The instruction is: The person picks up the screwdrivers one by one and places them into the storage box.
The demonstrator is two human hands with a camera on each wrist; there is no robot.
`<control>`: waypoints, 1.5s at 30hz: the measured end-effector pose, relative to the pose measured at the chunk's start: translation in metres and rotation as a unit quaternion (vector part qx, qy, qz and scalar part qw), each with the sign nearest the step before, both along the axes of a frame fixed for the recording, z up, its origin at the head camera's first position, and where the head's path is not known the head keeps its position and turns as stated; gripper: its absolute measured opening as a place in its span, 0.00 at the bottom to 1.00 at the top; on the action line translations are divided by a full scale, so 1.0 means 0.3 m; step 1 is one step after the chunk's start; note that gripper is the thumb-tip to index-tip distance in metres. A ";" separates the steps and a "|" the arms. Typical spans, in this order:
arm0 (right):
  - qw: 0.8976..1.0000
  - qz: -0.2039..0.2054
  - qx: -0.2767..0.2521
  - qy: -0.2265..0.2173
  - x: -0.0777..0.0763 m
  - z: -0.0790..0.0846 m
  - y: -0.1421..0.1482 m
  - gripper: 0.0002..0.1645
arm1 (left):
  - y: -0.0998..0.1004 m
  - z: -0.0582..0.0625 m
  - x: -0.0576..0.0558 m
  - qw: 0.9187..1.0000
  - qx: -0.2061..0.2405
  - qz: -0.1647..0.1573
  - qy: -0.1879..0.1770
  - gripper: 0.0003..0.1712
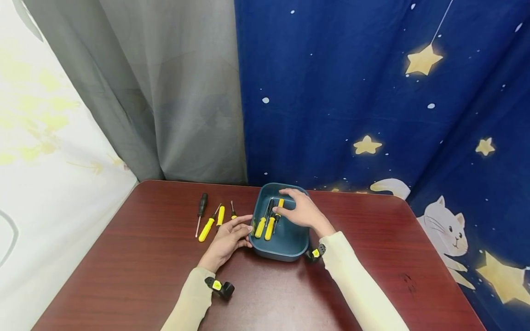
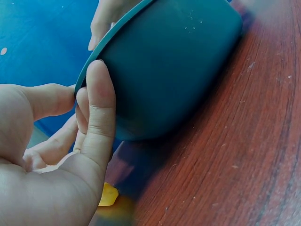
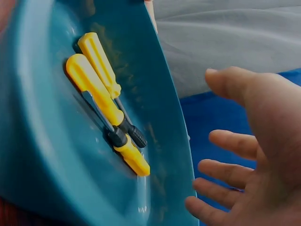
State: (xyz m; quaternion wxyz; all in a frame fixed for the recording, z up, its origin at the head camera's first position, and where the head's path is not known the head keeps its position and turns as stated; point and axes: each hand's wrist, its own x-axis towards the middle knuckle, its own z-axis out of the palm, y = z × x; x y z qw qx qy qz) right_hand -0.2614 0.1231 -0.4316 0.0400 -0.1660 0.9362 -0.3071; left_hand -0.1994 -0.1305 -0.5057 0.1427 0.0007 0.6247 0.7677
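A blue-green plastic bin (image 1: 281, 248) stands on the table, with three yellow-handled screwdrivers (image 3: 91, 84) lying inside along its left part. My left hand (image 1: 227, 239) pinches the bin's left rim between thumb and fingers, as the left wrist view shows close up. Over the bin's right side hovers my right hand (image 1: 303, 212), fingers spread and holding nothing. In the right wrist view its fingertips (image 3: 218, 139) are beside the bin's wall, above the screwdrivers.
Left of the bin lie several more screwdrivers: one with a black handle (image 1: 203, 204), a yellow one (image 1: 206, 230), another yellow handle (image 1: 221, 215), and one partly behind my left hand (image 1: 233, 210). The table's (image 1: 165, 276) back edge meets grey and blue curtains.
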 end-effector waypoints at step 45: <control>0.905 -0.171 -0.353 -0.162 0.020 -0.109 0.187 0.34 | -0.013 -0.007 -0.004 1.000 -0.003 -0.002 0.000 0.28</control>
